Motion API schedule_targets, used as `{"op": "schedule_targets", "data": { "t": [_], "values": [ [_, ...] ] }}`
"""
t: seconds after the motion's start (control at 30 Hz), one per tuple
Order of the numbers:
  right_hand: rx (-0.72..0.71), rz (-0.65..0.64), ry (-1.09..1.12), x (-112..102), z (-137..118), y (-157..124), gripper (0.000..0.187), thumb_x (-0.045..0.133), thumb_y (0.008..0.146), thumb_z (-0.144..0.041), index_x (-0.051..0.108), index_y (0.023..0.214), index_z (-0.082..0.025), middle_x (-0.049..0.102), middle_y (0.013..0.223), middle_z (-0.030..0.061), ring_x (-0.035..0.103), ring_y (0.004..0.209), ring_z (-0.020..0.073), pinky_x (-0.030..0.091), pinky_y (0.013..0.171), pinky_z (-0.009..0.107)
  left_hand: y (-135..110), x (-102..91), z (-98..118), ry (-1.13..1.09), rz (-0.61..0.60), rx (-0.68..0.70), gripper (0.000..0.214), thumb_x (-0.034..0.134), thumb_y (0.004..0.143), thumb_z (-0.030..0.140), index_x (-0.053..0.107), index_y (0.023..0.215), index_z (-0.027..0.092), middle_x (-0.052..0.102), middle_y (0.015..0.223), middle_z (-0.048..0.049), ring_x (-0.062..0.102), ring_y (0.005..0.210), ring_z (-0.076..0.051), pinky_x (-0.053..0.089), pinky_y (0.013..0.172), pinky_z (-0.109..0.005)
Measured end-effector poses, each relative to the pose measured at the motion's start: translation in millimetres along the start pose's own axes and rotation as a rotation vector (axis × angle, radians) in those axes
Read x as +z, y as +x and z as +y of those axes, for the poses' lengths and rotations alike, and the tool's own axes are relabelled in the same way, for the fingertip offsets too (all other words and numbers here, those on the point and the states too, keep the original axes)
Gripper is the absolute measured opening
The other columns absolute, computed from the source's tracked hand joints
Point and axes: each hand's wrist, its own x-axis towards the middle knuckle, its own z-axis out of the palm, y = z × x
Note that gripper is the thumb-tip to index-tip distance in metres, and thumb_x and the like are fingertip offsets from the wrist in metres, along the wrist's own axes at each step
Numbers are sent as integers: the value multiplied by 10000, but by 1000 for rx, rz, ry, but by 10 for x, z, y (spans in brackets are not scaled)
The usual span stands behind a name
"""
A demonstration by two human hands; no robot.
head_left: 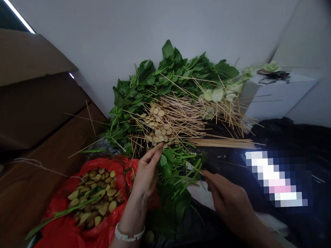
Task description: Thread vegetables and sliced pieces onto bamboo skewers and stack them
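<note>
The left hand [147,172], a bead bracelet at its wrist, pinches narrowly on a green leafy stalk [165,161] that hangs just below its fingertips. The right hand [229,203] nips the end of a thin bamboo skewer [196,167], whose tip points toward that stalk. Just above the left fingertips lies a heap of skewered pale slices [160,132]. Beside that wrist sits a red plastic bag of yellow slices [66,230].
</note>
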Motion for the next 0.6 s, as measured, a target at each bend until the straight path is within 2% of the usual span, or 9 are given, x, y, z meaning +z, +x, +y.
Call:
{"op": "schedule_targets", "data": {
  "t": [0.1,0.23,0.4,0.6],
  "values": [
    [-51,-22,2,22,-108,56,354,395,907,-67,592,1185,-161,705,854,50,679,709,152,539,685,258,-130,-15,-106,-94,-32,-160,423,834,639,289,741,1039,188,753,967,-61,677,832,-149,515,777,-240],
    [-93,-21,17,61,-185,95,346,399,910,-61,595,1185,-140,700,807,51,678,706,154,534,668,245,-223,-38,-123,-110,-86,-234,402,825,652,226,738,1040,166,754,925,-60,676,812,-135,509,778,-219],
    [-86,-45,1,124,-201,101,340,390,919,-78,611,1170,-145,701,810,56,675,721,150,528,674,234,-322,-6,-77,-107,-83,-225,304,840,624,232,759,904,148,744,831,-38,660,717,-114,506,696,-186],
    [-57,-64,-80,182,-180,88,352,378,924,-94,618,1173,-163,698,811,52,675,720,162,507,619,243,-403,44,-128,-182,-113,-264,300,847,614,213,740,892,186,725,767,6,659,684,-104,519,704,-195]
  ]
}}
